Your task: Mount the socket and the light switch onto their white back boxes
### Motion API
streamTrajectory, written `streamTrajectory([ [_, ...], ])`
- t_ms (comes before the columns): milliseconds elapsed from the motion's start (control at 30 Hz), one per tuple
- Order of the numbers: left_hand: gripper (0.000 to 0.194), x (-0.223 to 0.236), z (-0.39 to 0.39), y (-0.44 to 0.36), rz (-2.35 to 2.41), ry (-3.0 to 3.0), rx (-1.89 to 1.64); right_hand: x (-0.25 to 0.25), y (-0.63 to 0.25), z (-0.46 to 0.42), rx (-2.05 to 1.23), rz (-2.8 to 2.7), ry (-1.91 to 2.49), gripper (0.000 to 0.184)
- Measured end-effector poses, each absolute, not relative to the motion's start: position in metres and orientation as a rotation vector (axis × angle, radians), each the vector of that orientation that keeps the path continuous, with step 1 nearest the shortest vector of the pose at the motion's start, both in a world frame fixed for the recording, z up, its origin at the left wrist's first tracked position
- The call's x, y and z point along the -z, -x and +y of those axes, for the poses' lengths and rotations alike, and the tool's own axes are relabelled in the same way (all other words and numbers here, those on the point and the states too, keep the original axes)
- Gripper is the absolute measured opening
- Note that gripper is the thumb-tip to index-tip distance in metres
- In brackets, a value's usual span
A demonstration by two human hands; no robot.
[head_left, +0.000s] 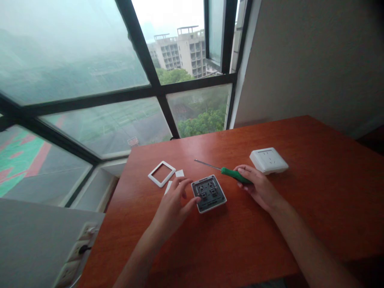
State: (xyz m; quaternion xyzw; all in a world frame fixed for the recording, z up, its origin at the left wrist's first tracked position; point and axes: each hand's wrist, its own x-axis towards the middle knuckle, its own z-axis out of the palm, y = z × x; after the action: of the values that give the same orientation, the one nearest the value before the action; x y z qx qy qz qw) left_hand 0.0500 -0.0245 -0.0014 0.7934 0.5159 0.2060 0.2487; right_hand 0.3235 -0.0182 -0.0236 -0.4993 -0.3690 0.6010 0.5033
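Note:
A wall switch with its dark inner mechanism exposed (211, 193) lies face up on the table in front of me. At its left edge is my left hand (177, 200), thumb and fingers apart, the thumb tip at the near left side of the switch. My right hand (255, 184) is wrapped round the green handle of a screwdriver (232, 174), whose metal shaft points left, beyond the far edge of the switch. Left of the switch lie a white square frame (162, 173) and a small white plate (179, 173). Another white piece (168, 187) is partly hidden behind my left hand.
A white socket box (269, 160) sits on the reddish-brown table (240, 248), to the right beyond my right hand. Dark-framed windows (162, 89) rise behind the table's far edge. Wall sockets (76, 250), one with a black plug, are low on the left.

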Motion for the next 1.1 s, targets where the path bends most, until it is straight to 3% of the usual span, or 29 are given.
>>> streamTrajectory([
  [133, 0.075, 0.012, -0.031, -0.055, 1.399, -2.134, -0.514, -0.012, -0.335, -0.017, -1.311, -1.175, 1.235, 0.024],
  [233, 0.088, 0.020, -0.033, -0.060, 1.359, -2.120, -0.540, -0.049, -0.338, -0.014, -0.831, -1.551, 1.440, 0.021],
  [333, 0.089, 0.027, -0.032, -0.062, 1.313, -2.081, -0.583, -0.086, -0.334, -0.014, -0.472, -1.785, 1.478, 0.023],
  [500, 0.086, 0.033, -0.030, -0.063, 1.226, -2.007, -0.635, -0.123, -0.315, -0.011, -0.245, -2.063, 1.314, 0.014],
  [1100, 0.084, 0.031, -0.030, -0.067, 1.224, -1.954, -0.701, -0.119, -0.287, 0.005, -0.126, -2.281, 1.236, 0.012],
])
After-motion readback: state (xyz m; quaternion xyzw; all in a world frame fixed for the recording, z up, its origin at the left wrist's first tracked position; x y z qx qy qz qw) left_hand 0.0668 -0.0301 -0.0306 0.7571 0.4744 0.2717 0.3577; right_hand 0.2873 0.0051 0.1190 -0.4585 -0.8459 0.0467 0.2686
